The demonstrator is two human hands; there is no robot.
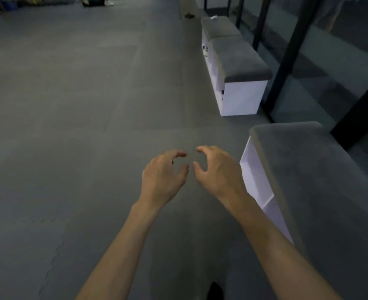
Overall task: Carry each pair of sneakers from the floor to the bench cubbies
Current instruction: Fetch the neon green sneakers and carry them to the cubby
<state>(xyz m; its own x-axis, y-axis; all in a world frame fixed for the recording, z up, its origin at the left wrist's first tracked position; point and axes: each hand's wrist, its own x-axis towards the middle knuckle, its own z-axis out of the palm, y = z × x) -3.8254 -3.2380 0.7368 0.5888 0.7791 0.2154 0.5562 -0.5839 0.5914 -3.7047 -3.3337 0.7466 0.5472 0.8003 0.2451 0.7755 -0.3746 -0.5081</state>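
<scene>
Sneakers none in reach on floor (81, 126), left hand (162, 176) and right hand (218, 172) fingers curled loose, grasping nothing, beside bench cubbies (257, 187); next likely fetch a pair.

Bench (241, 98) w/ smooth white sides, matt grey cloth top; floor (70, 126) matt.

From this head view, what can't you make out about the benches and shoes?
- Near bench: its cubbies face away at a steep angle; contents hidden.
- Far bench: small dark and light shapes in its cubbies, too small to identify.
- Dark lump on the floor: too blurred to name.
- Dark shape at the bottom edge: cut off by the frame.
- Left hand and right hand: empty, fingers curled.
</scene>
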